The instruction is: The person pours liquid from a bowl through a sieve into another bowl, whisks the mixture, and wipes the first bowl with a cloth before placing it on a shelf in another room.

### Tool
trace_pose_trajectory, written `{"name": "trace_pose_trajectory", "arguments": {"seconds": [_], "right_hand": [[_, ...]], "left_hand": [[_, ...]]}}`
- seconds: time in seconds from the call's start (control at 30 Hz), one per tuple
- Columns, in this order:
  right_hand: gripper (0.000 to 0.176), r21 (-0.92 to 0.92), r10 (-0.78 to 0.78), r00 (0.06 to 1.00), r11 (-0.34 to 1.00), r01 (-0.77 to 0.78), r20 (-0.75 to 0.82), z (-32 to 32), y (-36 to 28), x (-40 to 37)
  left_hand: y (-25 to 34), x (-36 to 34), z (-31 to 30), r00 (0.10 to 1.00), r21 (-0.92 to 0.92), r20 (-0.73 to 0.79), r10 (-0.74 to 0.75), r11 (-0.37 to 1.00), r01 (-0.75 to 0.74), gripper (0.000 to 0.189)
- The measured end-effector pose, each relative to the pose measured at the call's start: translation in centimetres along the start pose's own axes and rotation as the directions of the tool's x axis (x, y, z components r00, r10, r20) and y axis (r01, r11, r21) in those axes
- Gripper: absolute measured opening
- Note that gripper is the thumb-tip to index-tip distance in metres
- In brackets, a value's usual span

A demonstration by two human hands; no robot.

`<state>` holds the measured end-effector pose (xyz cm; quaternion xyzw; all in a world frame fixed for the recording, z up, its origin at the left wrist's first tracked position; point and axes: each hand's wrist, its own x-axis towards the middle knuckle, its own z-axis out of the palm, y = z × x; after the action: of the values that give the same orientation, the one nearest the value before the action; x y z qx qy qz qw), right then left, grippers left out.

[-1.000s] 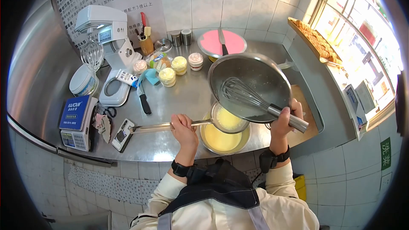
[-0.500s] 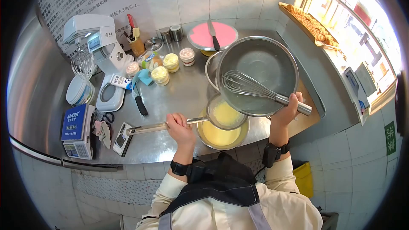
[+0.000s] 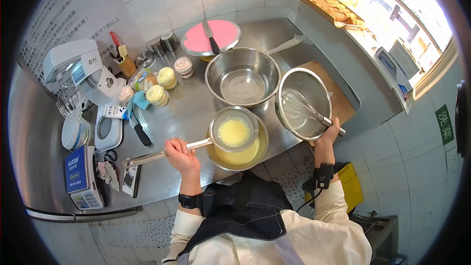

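1. Sieve (image 3: 234, 130) clenched by its handle in left hand (image 3: 182, 156), above bowl of yellow liquid (image 3: 264, 142).
2. Tilted bowl (image 3: 306, 81) and whisk (image 3: 300, 105) grasped together in right hand (image 3: 327, 138), beside large bowl (image 3: 223, 81).
3. "KAICAN" on blue box (image 3: 76, 172); "洗菜" on green sign (image 3: 445, 124).
4. Counter edge (image 3: 164, 198) near bowl of yellow liquid; gap between sieve handle and black-handled knife (image 3: 142, 135).

Golden rolls (image 3: 326, 5) sat by the window (image 3: 414, 2).
A spatula (image 3: 208, 29) lay across a pink disc (image 3: 225, 33); swirl-topped cups (image 3: 167, 78) stood near the mixer (image 3: 87, 74), and a phone (image 3: 129, 184) lay near a cloth (image 3: 108, 175).
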<state>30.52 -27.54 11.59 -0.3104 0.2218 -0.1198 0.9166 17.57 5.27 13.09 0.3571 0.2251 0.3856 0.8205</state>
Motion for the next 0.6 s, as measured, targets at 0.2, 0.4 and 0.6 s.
{"name": "trace_pose_trajectory", "arguments": {"seconds": [0.2,0.4,0.6], "right_hand": [[0.015,-0.048,0.001,0.983,0.999,-0.01,-0.181,-6.9,1.2,2.5],[0.022,-0.067,-0.077,0.979,0.996,0.066,-0.191,-8.7,-0.1,3.0],[0.024,-0.169,-0.18,0.945,0.976,0.138,-0.271,-8.7,-0.8,4.0]], "left_hand": [[-0.2,0.2,0.0,1.0,0.008,-0.015,-0.006,1.0,0.006,0.039],[-0.1,0.4,-0.6,0.999,0.064,-0.039,0.003,0.998,-0.001,0.038],[0.0,0.4,-0.6,0.994,0.068,-0.105,-0.01,0.998,0.018,0.039]]}}
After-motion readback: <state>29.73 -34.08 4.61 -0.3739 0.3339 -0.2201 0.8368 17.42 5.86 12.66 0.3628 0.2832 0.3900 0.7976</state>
